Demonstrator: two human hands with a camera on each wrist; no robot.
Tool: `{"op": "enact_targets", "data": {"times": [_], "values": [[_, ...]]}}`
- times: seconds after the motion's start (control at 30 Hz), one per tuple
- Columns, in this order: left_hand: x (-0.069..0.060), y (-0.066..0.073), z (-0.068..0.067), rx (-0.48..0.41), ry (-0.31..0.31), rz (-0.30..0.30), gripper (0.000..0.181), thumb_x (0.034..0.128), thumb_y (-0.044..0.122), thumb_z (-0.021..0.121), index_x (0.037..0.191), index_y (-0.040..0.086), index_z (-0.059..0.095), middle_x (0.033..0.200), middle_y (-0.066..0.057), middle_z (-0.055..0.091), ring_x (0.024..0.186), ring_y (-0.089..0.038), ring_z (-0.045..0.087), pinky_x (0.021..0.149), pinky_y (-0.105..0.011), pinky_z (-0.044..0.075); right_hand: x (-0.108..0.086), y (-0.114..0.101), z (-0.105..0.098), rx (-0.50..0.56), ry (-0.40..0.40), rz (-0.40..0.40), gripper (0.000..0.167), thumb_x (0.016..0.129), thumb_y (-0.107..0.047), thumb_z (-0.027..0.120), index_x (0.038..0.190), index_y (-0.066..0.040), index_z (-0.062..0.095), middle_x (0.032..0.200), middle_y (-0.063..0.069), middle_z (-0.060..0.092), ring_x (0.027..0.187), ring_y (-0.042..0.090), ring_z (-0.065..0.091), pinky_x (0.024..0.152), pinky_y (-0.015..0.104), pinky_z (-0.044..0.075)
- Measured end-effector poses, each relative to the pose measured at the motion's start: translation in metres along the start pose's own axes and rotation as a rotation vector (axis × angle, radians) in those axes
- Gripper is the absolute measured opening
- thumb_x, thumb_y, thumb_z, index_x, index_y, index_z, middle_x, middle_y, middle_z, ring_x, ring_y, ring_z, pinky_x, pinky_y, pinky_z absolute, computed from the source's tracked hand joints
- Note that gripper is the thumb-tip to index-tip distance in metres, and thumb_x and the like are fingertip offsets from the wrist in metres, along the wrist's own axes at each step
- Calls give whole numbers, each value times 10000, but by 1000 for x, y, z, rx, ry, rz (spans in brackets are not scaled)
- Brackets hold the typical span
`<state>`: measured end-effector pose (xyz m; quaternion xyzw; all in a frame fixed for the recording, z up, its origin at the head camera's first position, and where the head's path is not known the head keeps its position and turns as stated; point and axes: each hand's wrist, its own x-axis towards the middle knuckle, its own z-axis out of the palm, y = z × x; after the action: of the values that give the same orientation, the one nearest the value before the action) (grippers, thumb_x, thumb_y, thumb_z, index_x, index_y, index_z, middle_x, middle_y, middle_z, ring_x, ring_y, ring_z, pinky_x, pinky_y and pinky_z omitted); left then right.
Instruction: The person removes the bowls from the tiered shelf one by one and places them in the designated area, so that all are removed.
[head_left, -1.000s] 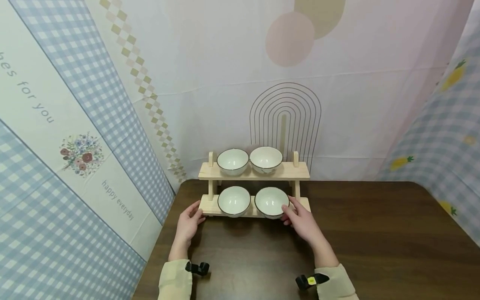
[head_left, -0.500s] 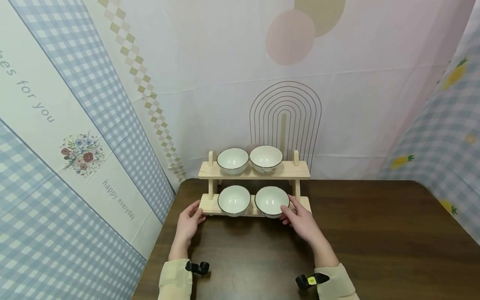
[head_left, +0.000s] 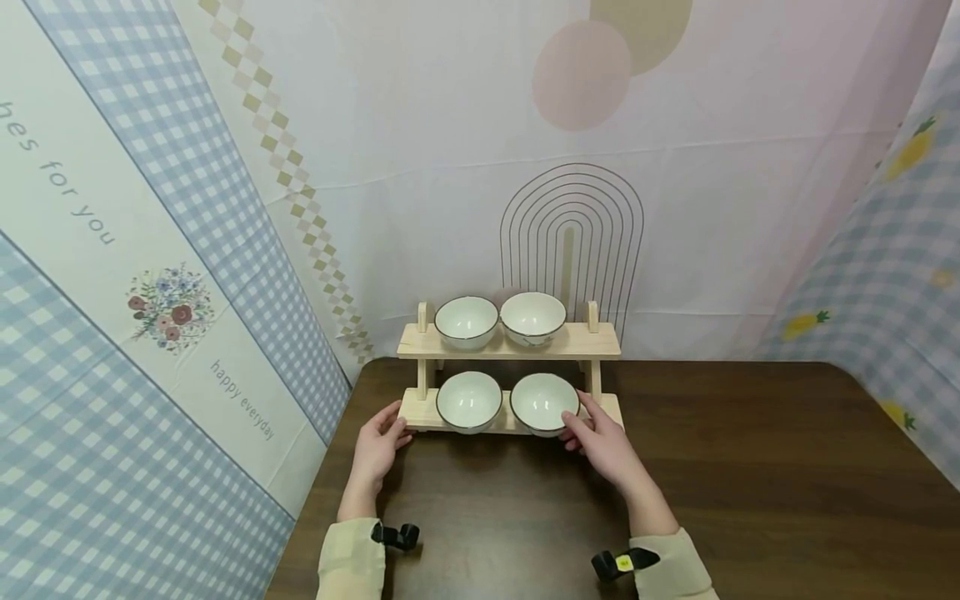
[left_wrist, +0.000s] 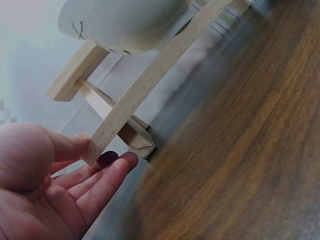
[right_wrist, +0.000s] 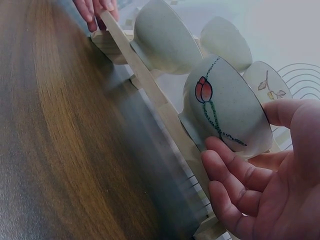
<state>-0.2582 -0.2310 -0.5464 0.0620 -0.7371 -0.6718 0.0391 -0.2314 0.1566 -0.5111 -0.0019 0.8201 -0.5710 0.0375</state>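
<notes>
Two bare hands reach up from the bottom of the head view to a two-tier wooden rack [head_left: 408,408] on the brown worktop [head_left: 750,467]. At centre left, the left hand [head_left: 376,446] points upward and holds the left end of the rack's lower board; in the left wrist view its fingers [left_wrist: 102,187] pinch that end, thumb on one face and the others under it. Right of centre, the right hand [head_left: 606,448] angles up and to the left, its forearm sloping in from the lower right. Its fingers [right_wrist: 247,175] pinch the lower right bowl [head_left: 542,402], the thumb at the rim and others curled against the outer wall near a red tulip. This bowl sits on the lower board, beside the lower left bowl [head_left: 468,402]; an upper left bowl [head_left: 466,322] and an upper right bowl [head_left: 533,317] stand above.
</notes>
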Motion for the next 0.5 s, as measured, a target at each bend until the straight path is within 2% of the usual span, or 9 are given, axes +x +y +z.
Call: {"op": "enact_targets", "data": {"times": [0.5], "values": [[1, 1, 0, 0, -8, 1, 466, 1127, 50, 536, 1571, -74, 463, 1461, -340, 552, 1173, -450, 649, 934, -432, 627, -4, -3, 0, 12, -7, -15, 704, 1110, -372, 605, 1661, -32, 329, 955, 92, 752, 864, 259, 719, 784, 409, 596]]}}
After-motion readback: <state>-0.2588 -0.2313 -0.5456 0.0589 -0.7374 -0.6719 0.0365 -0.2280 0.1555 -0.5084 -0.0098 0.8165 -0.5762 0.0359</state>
